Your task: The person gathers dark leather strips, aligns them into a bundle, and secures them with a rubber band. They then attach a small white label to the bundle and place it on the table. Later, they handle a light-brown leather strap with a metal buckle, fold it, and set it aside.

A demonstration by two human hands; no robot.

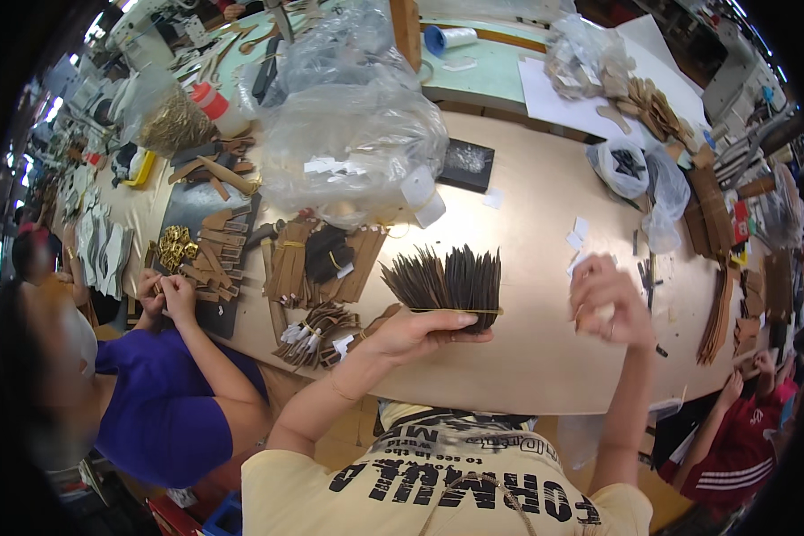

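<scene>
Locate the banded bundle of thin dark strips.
In the head view, the bundle is just right of centre, held in the left hand over the tan tabletop.

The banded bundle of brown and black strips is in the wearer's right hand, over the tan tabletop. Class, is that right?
Not quite: the head view shows the left hand holding the banded bundle of brown and black strips over the tan tabletop; the right hand is apart from it.

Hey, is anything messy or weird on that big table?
A little messy: loose dark strips and white scraps lie scattered near the right hand. That looks odd beside the banded bundle in the left hand. I see no clear spill or damage.
</scene>
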